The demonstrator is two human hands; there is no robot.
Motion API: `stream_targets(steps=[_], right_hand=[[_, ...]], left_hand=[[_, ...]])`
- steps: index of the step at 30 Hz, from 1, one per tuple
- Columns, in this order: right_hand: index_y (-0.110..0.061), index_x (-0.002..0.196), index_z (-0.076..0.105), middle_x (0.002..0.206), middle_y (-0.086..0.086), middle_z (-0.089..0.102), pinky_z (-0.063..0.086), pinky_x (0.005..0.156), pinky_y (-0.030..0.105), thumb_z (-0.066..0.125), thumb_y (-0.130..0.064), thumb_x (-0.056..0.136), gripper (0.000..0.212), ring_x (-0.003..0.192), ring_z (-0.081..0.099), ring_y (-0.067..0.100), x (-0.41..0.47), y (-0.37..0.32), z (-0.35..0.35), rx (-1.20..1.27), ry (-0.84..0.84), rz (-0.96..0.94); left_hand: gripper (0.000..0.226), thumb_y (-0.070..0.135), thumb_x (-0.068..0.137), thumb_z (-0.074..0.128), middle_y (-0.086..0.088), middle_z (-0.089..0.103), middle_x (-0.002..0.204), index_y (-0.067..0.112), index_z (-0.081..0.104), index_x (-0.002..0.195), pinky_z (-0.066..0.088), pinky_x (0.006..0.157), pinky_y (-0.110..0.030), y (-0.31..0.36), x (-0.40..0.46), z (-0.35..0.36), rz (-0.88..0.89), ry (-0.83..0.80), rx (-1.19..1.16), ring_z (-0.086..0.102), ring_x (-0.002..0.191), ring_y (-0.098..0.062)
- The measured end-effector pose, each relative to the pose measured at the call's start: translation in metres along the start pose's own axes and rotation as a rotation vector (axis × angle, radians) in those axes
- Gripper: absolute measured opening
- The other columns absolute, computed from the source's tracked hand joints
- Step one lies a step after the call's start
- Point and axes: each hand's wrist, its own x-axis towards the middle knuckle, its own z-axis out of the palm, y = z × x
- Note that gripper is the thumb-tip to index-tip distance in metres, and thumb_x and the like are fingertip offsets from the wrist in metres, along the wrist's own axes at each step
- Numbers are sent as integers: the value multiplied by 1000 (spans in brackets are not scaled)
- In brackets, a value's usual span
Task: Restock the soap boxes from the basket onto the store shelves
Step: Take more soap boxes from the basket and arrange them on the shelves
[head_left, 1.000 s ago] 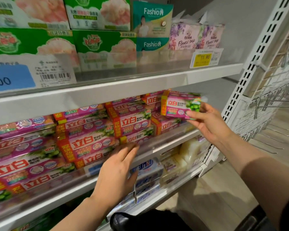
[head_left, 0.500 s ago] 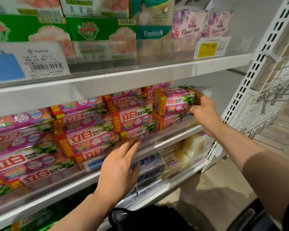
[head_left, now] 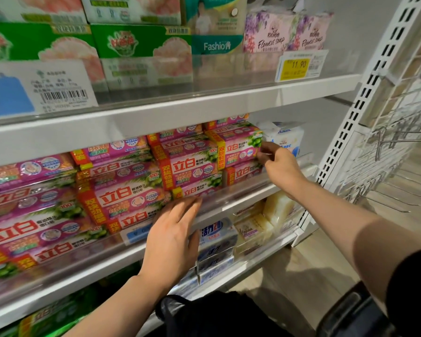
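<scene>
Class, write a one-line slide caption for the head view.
Right hand sets a pink soap pack atop the shelf stack; left hand rests open on the shelf edge.

Light: soft and even, bright on the top shelf edge point(head_left: 204, 110), dimmer under it.
Shadows: dark shapes fall on the floor point(head_left: 301, 276) at the bottom right. The space beneath the top shelf is a bit gray.
Glare: the clear strip point(head_left: 229, 76) in front of the top shelf shines and makes the boxes behind it look milky.
Blur: the pink soap boxes point(head_left: 46, 229) on the left look smeared. The left hand point(head_left: 173, 239) is a little soft.
Bending: the shelves curve and the white post point(head_left: 374, 81) leans near the edge.
</scene>
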Motion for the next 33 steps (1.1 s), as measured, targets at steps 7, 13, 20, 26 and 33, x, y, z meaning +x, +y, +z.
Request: stream_targets(steps=[7,13,20,26,33], right_hand=[[-13,129,55,111,2,67,50,84,21,62,-18,93,37,101,63,15,-3,-4,-5,226,28,61],[-19,145,28,107,-1,60,43,87,29,67,-48,83,79,108,59,21,-10,-24,-1,99,44,8],[-38,148,24,159,8,1,43,105,36,76,-40,78,88,130,44,34,-13,-25,19,-452,9,-366],[-35,143,37,160,4,1,38,109,36,77,-16,79,78,136,38,33,-6,-17,15,-386,34,-343],[-37,151,15,160,6,9,29,114,41,71,-37,83,88,146,17,26,-31,-30,-36,-330,-74,-251]], left_hand=[[67,10,62,86,-7,66,114,6,63,125,55,81,-36,3,0,-1,-11,-10,-5,64,96,-28],[68,10,60,87,-7,67,111,6,64,124,56,78,-36,4,0,-1,-34,-18,-3,65,93,-29],[69,11,60,86,-8,66,112,6,63,125,55,78,-37,6,1,-2,-40,-37,-3,65,93,-30],[70,14,61,87,-8,66,114,6,62,126,56,79,-38,7,2,-5,-46,-77,-11,65,95,-30],[67,16,75,78,-8,59,132,9,53,137,48,97,-38,10,5,-27,-58,-185,-71,58,117,-32]])
